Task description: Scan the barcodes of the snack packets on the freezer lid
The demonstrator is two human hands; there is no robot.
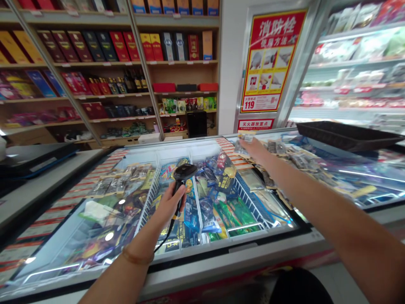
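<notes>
My left hand [175, 200] is wrapped round the handle of a black barcode scanner [185, 171], its head tilted forward above the chest freezer. A dark cord [167, 232] hangs from the scanner's handle past my wrist. My right arm stretches to the far side of the freezer, where my right hand [251, 145] is closed on a small clear packet [245, 137] with a tan label. Its fingers are partly blurred. Similar packets with dark contents [295, 158] lie on the glass to the right of that hand, and more packets [118, 181] lie on the left glass.
The chest freezer [234, 253] holds white wire baskets [249, 198] with blue and green bags of frozen goods. A black tray [348, 135] rests at the right. Shelves of boxes [182, 76] stand behind, beside a red fire hydrant sign [275, 59] and a lit display fridge [357, 63].
</notes>
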